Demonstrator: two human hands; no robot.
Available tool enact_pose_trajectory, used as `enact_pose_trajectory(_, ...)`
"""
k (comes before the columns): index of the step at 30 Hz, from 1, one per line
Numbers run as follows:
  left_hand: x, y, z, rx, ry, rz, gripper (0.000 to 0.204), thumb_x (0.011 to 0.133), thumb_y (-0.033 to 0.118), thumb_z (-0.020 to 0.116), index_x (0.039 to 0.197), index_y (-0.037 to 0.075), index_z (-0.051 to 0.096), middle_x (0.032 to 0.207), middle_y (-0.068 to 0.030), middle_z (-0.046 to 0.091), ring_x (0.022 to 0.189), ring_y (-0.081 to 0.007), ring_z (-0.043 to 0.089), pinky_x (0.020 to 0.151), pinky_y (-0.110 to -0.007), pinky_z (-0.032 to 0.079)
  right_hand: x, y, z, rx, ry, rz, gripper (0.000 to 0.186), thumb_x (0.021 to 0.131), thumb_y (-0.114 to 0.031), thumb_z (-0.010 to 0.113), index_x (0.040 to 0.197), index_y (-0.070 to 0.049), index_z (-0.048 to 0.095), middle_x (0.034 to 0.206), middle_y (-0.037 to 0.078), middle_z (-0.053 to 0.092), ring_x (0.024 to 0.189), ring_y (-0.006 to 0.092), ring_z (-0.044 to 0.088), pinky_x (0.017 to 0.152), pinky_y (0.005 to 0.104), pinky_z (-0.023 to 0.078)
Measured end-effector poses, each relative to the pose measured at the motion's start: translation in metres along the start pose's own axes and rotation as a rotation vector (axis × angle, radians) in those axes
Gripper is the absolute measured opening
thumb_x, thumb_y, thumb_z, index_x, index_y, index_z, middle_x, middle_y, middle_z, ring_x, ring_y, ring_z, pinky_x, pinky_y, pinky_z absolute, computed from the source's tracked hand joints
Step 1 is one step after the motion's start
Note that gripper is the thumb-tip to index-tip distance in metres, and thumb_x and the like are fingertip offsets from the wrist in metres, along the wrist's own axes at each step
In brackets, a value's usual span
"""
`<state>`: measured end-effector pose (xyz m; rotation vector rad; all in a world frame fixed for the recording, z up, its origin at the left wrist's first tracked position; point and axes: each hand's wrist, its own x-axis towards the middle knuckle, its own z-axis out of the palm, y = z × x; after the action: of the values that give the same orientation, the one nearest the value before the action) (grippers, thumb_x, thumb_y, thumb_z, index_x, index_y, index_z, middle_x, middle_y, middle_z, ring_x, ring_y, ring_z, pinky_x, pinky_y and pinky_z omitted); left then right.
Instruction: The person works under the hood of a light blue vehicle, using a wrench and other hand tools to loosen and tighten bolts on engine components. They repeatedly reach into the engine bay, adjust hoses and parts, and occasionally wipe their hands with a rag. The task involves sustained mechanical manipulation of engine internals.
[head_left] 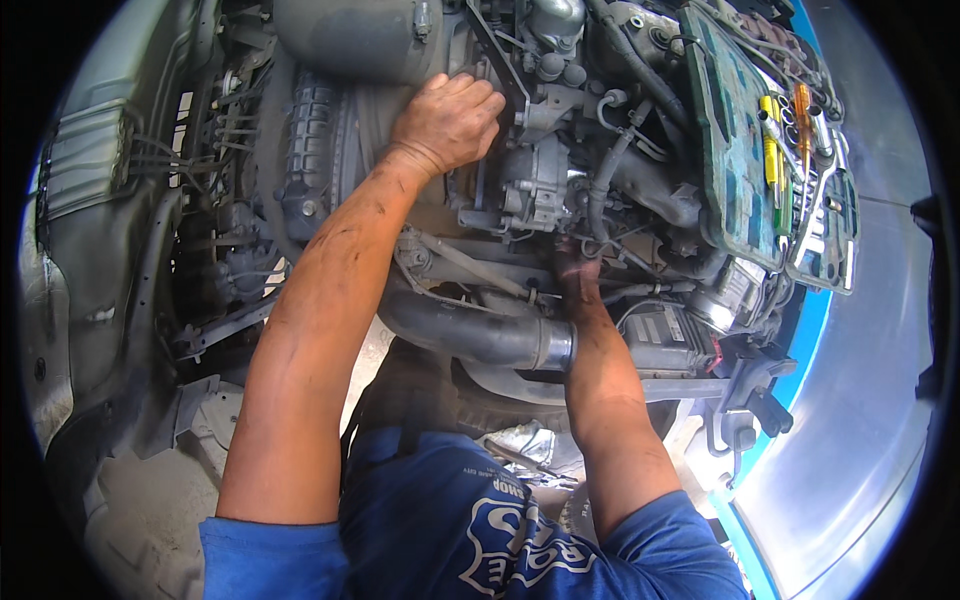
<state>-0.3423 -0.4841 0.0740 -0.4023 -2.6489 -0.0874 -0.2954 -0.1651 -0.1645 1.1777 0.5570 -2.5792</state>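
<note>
My left hand [448,122] is closed in a fist in the upper middle of the engine bay, beside a dark slanted metal bar [498,55]. Whatever its fingers grip is hidden beneath the knuckles. To its right sits a grey metal housing [537,185] that looks like an alternator. My right hand [580,268] reaches in just below that housing, in shadow among hoses; its fingers are hidden. Under my right wrist, a thick black hose [465,330] ends in a silver clamp [556,345]. Dark smudges mark both forearms.
At the right, a worn green tool case [735,130] lies on the engine, holding sockets, wrenches, a yellow-handled tool [769,145] and an orange screwdriver [803,115]. A large dark cylinder [350,35] stands at the top. A black box [665,335] sits right of my right forearm.
</note>
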Motion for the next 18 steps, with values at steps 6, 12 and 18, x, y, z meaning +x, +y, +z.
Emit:
enact_pose_trajectory(6,0.001,0.000,-0.001,0.012,-0.011,0.001,0.019,0.077,0.023,0.075,0.091,0.015,0.064,0.087,0.0007,0.058,0.089,-0.0184,0.061,0.078,-0.034,0.046,-0.003,-0.002,0.001,-0.023,-0.026,0.032,0.026,0.097,-0.032,0.054,0.104,-0.012,0.068,0.092,0.007,0.071,0.081,0.0231,0.065,0.068,0.0385,0.049)
enact_pose_trajectory(12,0.000,-0.002,0.001,0.001,0.031,0.011,0.019,0.077,0.024,0.075,0.089,0.015,0.063,0.086,0.0006,0.057,0.088,-0.0181,0.061,0.077,-0.034,0.046,0.000,-0.002,-0.001,-0.077,0.062,-0.069,0.028,0.096,-0.034,0.053,0.106,-0.013,0.068,0.095,0.005,0.071,0.082,0.0234,0.064,0.064,0.0390,0.047)
enact_pose_trajectory(18,0.000,-0.002,0.002,-0.013,0.022,-0.003,0.020,0.077,0.023,0.076,0.090,0.015,0.063,0.086,0.0001,0.057,0.087,-0.0190,0.061,0.077,-0.036,0.046,0.015,-0.009,-0.019,-0.079,-0.160,0.093,0.033,0.100,-0.040,0.048,0.108,-0.015,0.068,0.099,0.006,0.072,0.083,0.0232,0.066,0.062,0.0388,0.048)
